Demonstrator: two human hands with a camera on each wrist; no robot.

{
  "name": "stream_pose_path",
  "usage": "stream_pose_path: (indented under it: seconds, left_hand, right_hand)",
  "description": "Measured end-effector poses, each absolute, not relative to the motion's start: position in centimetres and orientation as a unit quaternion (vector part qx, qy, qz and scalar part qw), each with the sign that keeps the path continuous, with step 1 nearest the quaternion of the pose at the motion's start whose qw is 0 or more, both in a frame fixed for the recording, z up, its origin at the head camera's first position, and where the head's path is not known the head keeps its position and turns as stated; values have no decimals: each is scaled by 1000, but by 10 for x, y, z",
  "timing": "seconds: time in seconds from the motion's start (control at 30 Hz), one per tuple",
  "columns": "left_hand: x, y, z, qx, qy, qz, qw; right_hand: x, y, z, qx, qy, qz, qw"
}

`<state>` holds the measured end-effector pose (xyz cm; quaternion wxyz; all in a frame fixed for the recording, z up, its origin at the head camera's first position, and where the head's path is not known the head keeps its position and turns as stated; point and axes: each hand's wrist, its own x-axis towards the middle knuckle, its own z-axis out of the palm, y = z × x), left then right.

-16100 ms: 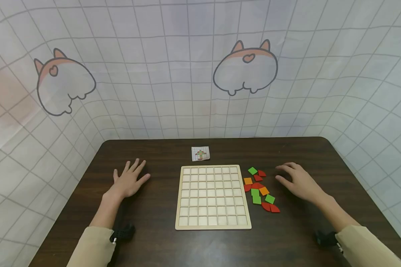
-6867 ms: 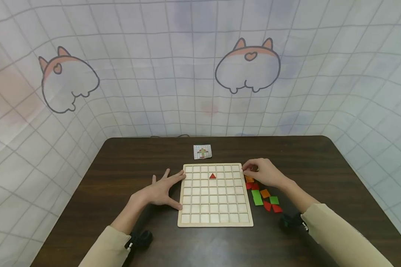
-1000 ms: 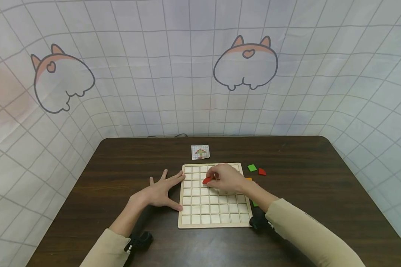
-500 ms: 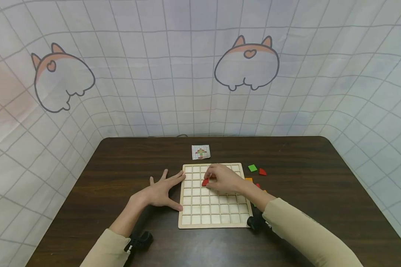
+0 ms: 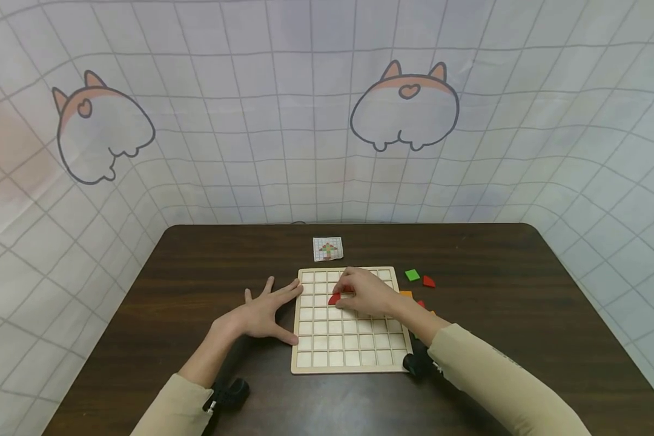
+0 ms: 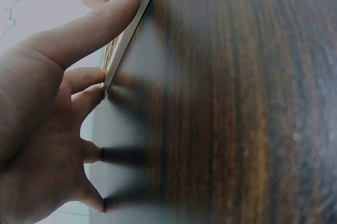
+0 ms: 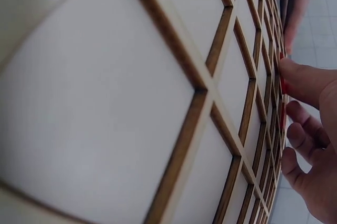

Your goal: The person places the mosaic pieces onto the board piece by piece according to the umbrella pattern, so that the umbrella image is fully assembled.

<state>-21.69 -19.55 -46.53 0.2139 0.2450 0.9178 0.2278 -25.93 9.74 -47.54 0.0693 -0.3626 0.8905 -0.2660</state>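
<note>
A pale wooden grid board (image 5: pixel 351 370) lies on the dark table. In its upper part my right hand (image 5: pixel 367 293) pinches a small red quarter-round tile (image 5: pixel 334 298) against a cell. The right wrist view shows the thumb on the red tile (image 7: pixel 282 79) at the board's surface, with more red beyond the thumb. That hand hides the cells beneath it. At the board's left edge rests my left hand (image 5: pixel 258 312), fingers spread, its thumb and fingertips touching the rim. The left wrist view has this thumb (image 6: pixel 100 24) lying along the board's edge.
Behind the board lies a small printed card (image 5: pixel 327 249) with a coloured grid pattern. Right of the board are a green tile (image 5: pixel 412 275), a red tile (image 5: pixel 429 281) and an orange tile (image 5: pixel 406 293). My right forearm partly covers other tiles there. A patterned white curtain (image 5: pixel 327 151) surrounds the table.
Both hands have come to the board since the earliest frame, and a red triangle went onto it. Over the last second the right hand brought the red quarter-round tile slightly left; the left hand stayed still.
</note>
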Motion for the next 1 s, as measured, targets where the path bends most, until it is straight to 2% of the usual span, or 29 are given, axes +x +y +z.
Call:
stream_pose_path:
  seconds: [0.6, 1.0]
  left_hand:
    - [-216, -196, -466, 247, 919, 225, 210]
    - [-216, -198, -468, 252, 917, 229, 207]
  right_hand:
    - [-259, 98, -475, -361, 885, -284, 72]
    - [-255, 126, -475, -343, 873, -338, 75]
